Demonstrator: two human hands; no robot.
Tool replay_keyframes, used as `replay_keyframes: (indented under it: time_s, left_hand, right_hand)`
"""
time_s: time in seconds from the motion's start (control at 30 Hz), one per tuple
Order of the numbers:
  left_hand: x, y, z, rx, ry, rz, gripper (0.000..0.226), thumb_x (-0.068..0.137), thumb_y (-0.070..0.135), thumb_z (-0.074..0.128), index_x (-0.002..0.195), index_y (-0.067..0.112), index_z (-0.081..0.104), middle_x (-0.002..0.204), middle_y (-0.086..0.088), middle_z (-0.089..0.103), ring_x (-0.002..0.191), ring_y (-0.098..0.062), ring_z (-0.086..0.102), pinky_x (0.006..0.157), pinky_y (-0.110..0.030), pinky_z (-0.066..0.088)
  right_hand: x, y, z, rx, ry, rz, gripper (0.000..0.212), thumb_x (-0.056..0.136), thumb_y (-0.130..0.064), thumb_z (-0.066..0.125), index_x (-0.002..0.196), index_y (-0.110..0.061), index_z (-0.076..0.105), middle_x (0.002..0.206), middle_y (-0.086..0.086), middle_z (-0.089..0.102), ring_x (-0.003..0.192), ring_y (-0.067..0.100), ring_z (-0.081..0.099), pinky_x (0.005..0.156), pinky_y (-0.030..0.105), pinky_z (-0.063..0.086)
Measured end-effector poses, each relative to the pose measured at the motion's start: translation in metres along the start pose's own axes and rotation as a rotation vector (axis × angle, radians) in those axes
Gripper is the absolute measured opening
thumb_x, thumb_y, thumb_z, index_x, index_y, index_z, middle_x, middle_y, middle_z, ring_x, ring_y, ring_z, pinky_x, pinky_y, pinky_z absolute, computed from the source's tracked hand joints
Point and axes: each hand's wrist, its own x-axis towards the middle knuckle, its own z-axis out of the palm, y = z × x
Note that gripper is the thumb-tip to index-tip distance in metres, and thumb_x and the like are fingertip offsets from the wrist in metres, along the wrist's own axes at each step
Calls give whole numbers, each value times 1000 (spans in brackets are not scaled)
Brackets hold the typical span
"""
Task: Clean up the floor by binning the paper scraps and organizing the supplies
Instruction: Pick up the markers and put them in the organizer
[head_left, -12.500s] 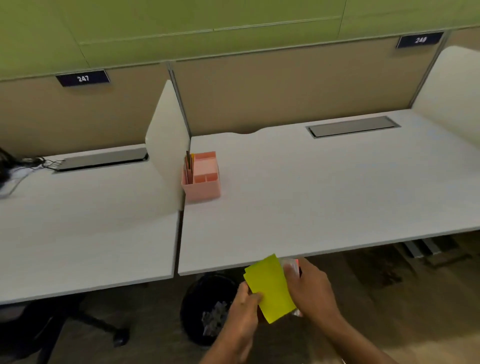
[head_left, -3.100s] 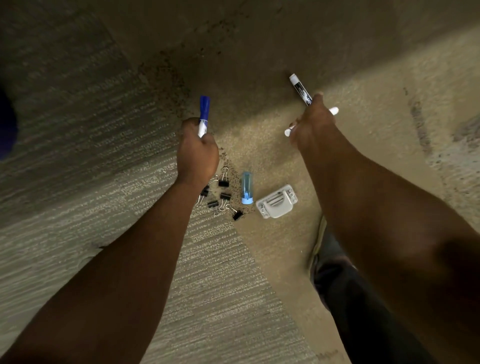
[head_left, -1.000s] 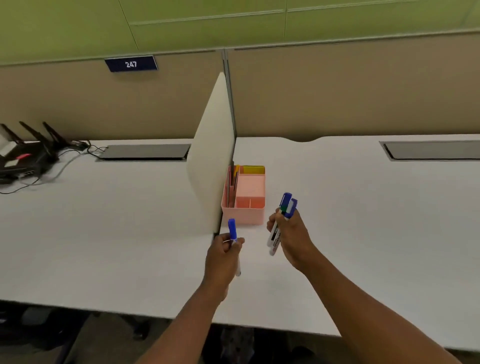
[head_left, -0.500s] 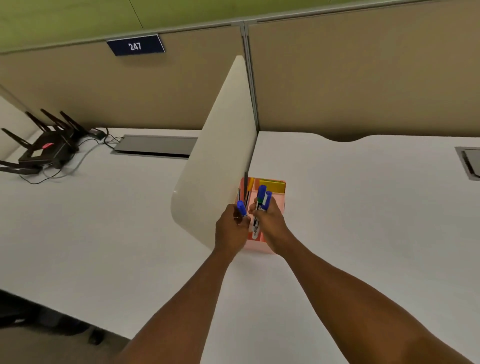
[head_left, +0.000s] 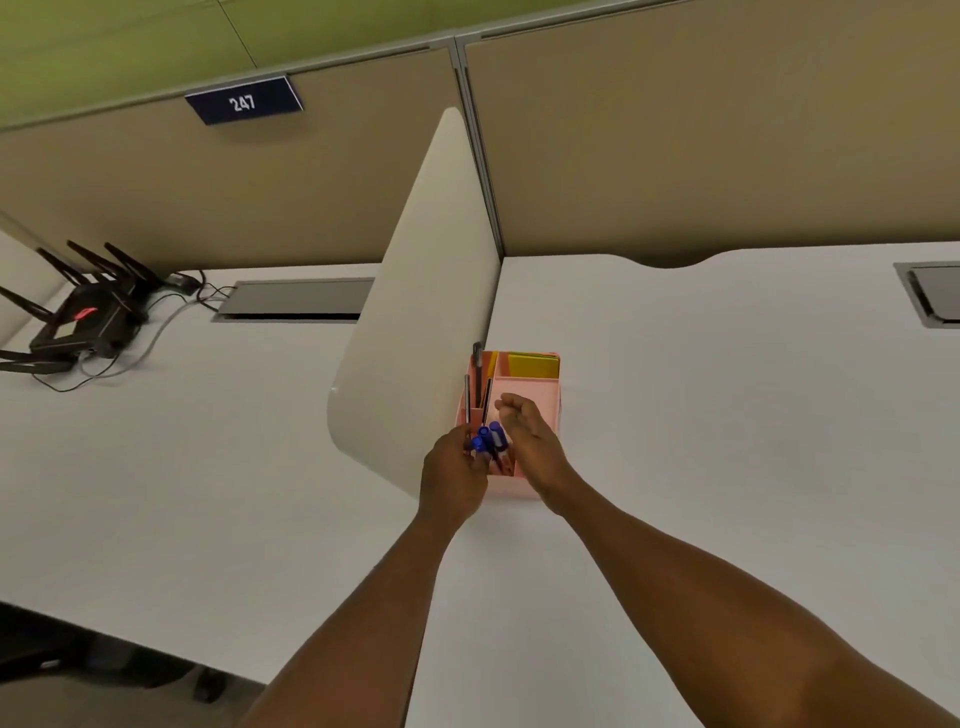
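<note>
Your left hand (head_left: 453, 478) grips the blue-capped markers (head_left: 488, 441), upright with caps up, in the pink organizer (head_left: 540, 395); your right hand (head_left: 530, 441) hovers beside them, fingers relaxed, holding nothing.

Blue-capped markers (head_left: 488, 441) upright in pink organizer (head_left: 540, 395), just beside left grip (head_left: 454, 475); yellow notes (head_left: 532, 365) beyond.

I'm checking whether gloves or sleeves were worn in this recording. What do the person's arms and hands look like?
Both forearms are bare up to the frame's bottom edge: no sleeves or cuffs show. The left hand and right hand wear no gloves, and no watch, bracelet or ring is visible at either wrist. Nothing above the forearms is in view.
</note>
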Motion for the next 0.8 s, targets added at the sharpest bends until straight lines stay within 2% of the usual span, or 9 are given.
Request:
replay_keyframes:
  time_s: [0.07,0.13,0.27,0.4,0.5,0.57,0.63,0.7,0.8]
  left_hand:
    - [-5,-1,-2,-4,21,8,40,93,14,61,131,11,53,125,-9,64,111,-25,62,94,-28,46]
    - [-14,-5,-4,-13,48,34,38,93,17,61,130,10,53,124,-9,64,109,-25,61,90,-26,44]
    - [-43,-15,-5,18,72,91,43,98,26,52,138,11,46,139,-10,53,127,-25,51,102,-30,40]
    - [-79,-31,-7,299,84,237,59,101,47,27,151,17,24,160,-5,22,147,-24,21,118,-38,23]
    - [-114,-47,-12,425,97,327,65,98,54,17,153,18,17,162,-6,13,149,-26,11,120,-40,15]
    - [-138,-60,-15,470,98,375,68,97,56,12,153,18,16,162,-5,11,150,-26,8,120,-40,12]
    - [-163,-77,-17,502,105,414,67,98,56,12,154,19,13,163,-4,7,150,-24,4,121,-40,8]
    - [-189,-95,-18,498,99,435,65,99,55,13,154,20,12,163,-2,5,150,-23,2,120,-40,5]
    - [-225,-117,-16,484,82,464,67,98,57,9,154,20,12,163,-2,4,150,-23,0,120,-41,4]
  right_hand:
    - [-9,0,-3,-60,31,-10,39,104,-38,28,138,-23,37,141,-1,46,111,8,46,91,22,40]
    - [-21,0,-4,-113,47,-28,41,103,-40,28,140,-22,37,145,1,44,118,13,47,96,28,39]
    - [-51,4,0,-191,78,-42,45,101,-45,30,140,-25,37,150,1,40,136,25,39,110,43,34]
    - [-93,12,9,-321,107,-104,59,93,-59,29,141,-27,37,152,-1,38,138,24,37,110,43,33]
    - [-135,24,16,-519,178,-231,67,87,-64,26,140,-26,40,149,0,43,137,23,40,111,40,32]
    - [-163,35,18,-778,243,-334,70,89,-66,20,144,-26,36,153,0,38,142,23,33,116,41,24]
    - [-193,46,23,-1029,270,-372,74,90,-70,10,149,-28,25,160,-2,23,149,20,16,118,37,7]
    - [-225,58,30,-1147,305,-358,75,90,-72,5,151,-30,16,162,-4,11,150,17,4,115,33,-5]
    - [-276,75,42,-1211,373,-318,74,90,-72,2,152,-32,9,163,-7,1,150,15,-5,113,33,-12]
